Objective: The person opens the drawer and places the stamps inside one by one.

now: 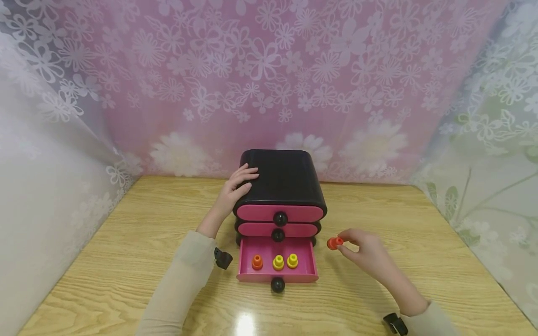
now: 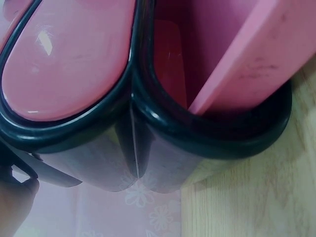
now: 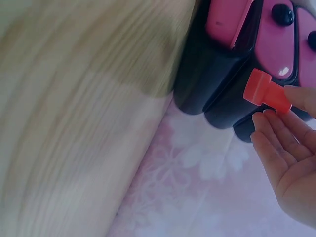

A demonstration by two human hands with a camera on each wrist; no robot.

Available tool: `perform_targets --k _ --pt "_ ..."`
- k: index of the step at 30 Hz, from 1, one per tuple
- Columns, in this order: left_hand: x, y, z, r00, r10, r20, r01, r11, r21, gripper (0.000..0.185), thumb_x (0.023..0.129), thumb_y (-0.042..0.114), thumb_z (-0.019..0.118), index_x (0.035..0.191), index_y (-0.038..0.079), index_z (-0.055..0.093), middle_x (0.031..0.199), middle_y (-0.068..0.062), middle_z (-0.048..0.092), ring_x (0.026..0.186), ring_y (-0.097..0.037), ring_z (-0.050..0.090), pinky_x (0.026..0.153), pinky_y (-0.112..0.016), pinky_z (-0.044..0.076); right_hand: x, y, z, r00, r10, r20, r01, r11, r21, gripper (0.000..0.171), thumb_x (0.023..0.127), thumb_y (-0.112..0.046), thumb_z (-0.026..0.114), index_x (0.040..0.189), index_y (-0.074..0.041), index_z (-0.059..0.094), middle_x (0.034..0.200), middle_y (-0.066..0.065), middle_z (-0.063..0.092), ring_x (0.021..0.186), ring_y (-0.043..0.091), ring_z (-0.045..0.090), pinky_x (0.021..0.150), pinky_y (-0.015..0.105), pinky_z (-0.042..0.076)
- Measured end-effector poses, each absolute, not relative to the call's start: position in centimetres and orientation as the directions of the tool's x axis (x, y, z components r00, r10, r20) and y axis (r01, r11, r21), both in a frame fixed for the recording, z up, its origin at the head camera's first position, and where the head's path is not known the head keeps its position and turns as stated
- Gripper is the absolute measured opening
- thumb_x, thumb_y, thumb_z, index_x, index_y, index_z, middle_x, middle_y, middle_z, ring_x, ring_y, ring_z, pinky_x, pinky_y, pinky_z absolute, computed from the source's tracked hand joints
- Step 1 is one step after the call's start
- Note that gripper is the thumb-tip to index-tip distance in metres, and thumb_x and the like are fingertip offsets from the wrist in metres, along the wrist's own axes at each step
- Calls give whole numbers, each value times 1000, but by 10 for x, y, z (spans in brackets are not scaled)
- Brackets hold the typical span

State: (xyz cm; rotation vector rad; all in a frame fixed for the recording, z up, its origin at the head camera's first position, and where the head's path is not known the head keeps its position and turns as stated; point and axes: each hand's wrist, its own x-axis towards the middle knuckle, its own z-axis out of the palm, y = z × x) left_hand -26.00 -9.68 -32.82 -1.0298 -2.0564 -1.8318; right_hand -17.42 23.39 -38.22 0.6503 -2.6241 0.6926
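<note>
A black cabinet [image 1: 281, 177] with pink drawer fronts stands mid-table in the head view. Its lowest drawer [image 1: 302, 275] is pulled out and holds one orange stepped peg [image 1: 257, 262] and two yellow pegs [image 1: 278, 263]. My left hand [image 1: 237, 186] rests on the cabinet's top left edge, fingers extended. Right of the drawer, above the table, my right hand [image 1: 363, 252] pinches a red-orange peg [image 1: 334, 243] between thumb and fingers. That peg [image 3: 266, 92] shows closely in the right wrist view. Only part of the left hand [image 2: 17, 205] appears in the left wrist view.
The upper drawer [image 1: 256, 213] and middle drawer [image 1: 252, 229] are pushed in, each with a round black knob. A wood-grain table [image 1: 168, 219] carries the cabinet. Flowered curtains [image 1: 260, 93] hang behind and at both sides.
</note>
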Motion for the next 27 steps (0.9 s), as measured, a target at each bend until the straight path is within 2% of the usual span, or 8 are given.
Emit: perform_targets --k 10,16,22,27 --pt "-261 -97 -329 -732 359 579 617 -10 787 31 87 -6 40 114 -19 47 129 -30 35 130 -35 12 104 -48 10 -166 214 -382 -770 -403 495 -602 717 -352 20 65 -2 74 82 -6 66 78 -3 63 71 13 60 63 28 51" --pt "-262 -97 -330 -727 358 586 624 -12 782 31 86 -7 40 113 -20 47 129 -31 35 130 -35 12 104 -47 10 -165 202 -385 -745 -459 485 -645 682 -346 19 66 -2 73 82 -7 66 80 -3 63 74 12 59 64 28 51" --pt "-262 -97 -330 -727 361 584 623 -9 782 31 87 -7 40 114 -19 47 129 -31 35 130 -36 12 104 -47 10 -166 191 -388 -742 -503 442 -662 651 -371 18 68 -3 73 84 -6 66 80 -2 63 74 13 59 65 30 50" --pt "-261 -97 -329 -725 361 587 625 -14 781 31 86 -8 39 114 -20 46 129 -32 34 130 -36 12 103 -48 10 -167 186 -391 -766 -515 384 -641 650 -408 17 70 -7 72 86 -7 66 81 -4 62 76 11 59 66 28 50"
